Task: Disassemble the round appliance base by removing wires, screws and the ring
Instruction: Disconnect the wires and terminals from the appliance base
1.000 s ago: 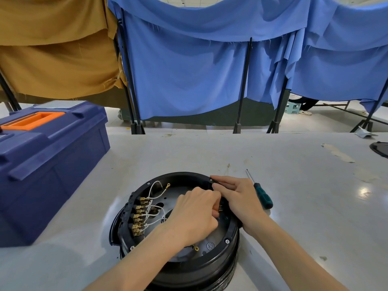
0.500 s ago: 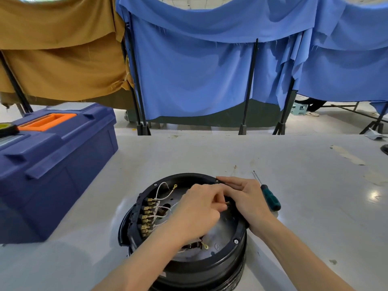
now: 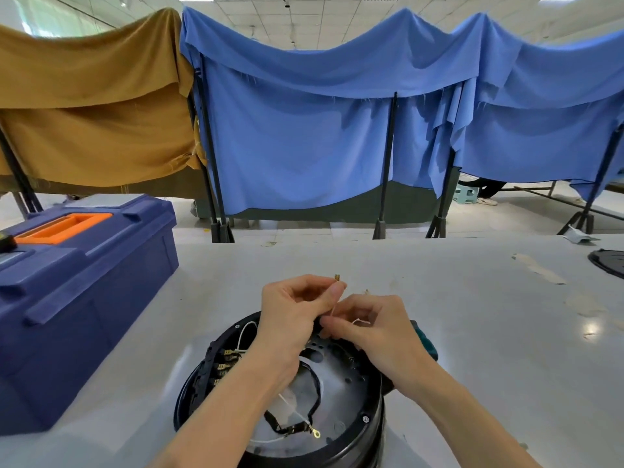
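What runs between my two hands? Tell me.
A thin pale wire, in the head view: the left hand pinches its brass terminal, and the right hand pinches it lower down.

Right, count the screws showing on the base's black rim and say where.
1. A silver screw sits in the rim of the round base, on its near right side. Parts of the rim are covered, so more may be hidden.

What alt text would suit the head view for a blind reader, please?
The left hand and right hand pinch a thin white wire with a brass terminal above a round black appliance base on a grey table. A blue plastic toolbox with an orange handle stands to the left.
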### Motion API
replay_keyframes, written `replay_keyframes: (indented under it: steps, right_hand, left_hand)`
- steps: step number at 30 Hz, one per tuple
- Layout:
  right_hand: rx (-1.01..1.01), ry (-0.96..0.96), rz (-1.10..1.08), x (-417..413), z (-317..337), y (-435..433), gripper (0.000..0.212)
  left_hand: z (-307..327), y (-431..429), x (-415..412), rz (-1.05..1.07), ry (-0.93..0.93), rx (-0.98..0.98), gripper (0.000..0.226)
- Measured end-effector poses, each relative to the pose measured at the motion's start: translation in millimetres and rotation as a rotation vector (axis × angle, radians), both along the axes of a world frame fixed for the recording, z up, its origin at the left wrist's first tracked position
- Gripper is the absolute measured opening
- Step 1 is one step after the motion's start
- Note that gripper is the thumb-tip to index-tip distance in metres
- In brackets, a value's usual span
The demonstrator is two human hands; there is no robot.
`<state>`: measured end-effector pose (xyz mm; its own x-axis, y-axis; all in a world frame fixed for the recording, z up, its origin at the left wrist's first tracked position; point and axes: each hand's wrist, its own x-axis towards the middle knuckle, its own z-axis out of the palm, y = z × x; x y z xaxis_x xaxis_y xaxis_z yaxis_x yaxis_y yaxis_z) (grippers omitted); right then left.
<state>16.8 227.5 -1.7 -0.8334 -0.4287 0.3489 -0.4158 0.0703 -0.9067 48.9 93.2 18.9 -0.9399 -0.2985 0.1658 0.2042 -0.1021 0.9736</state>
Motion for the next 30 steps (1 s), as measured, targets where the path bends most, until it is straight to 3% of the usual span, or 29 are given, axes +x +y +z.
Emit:
replay_keyframes:
  steps: [4, 5, 8, 10, 13, 20, 25, 28, 30]
  right_hand:
    - [0.028, -0.061, -0.041, -9, 2, 6, 0.007]
    - [0.03, -0.087, -0.094, -18, 3, 11, 0.007]
    - [0.021, -0.175, -0.321, -55, 3, 33, 0.007]
    - [0.106, -0.235, -0.441, -77, -5, 40, 0.011]
    - [0.319, -0.276, -0.502, -104, -23, 33, 0.013]
    - [0.774, -0.125, -0.533, -141, -37, 0, 0.016]
    - [0.875, 0.002, -0.609, -138, -40, -3, 0.028]
    - [0.907, 0.061, -0.567, -128, -45, -9, 0.037]
    - [0.936, 0.077, -0.529, -126, -50, -11, 0.029]
  left_hand:
    - [-7, -5, -6, 0.044, 0.004, -0.163, 0.002]
    - [-10, -12, -9, 0.09, 0.034, -0.336, 0.004]
    - [-18, -36, -15, 0.215, -0.046, -1.134, 0.031]
    - [-26, -48, -16, 0.169, -0.207, -1.31, 0.046]
    - [-35, -52, -19, 0.115, -0.269, -1.291, 0.044]
    - [-42, -57, -24, 0.143, -0.255, -1.282, 0.039]
    - [-42, -59, -27, 0.147, -0.244, -1.232, 0.035]
    - [-41, -61, -28, 0.139, -0.224, -1.088, 0.032]
    - [-39, -64, -28, 0.123, -0.22, -1.007, 0.032]
